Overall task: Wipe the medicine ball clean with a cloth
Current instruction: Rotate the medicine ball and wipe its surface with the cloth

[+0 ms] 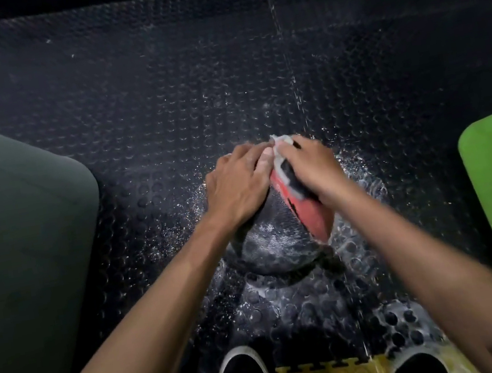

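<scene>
A: Where's the ball (274,246)?

B: On the floor (163,109), right in front of the feet, under both hands. Dark, round, red panel on its right side, so no long axis.

A: Hands?

B: Left hand (238,184) lies flat on the top-left, fingers spread, steadying it. Right hand (312,170) presses a bunched cloth (282,161) onto the top-right, fingers curled over it. Fingertips nearly meet at the crown.

A: Which is nearer the dirty bit?

B: White specks show on the near face, below both wrists. I'd guess the right, w/ the cloth, pulls down toward the body.

A: Containers?

B: None seen.
</scene>
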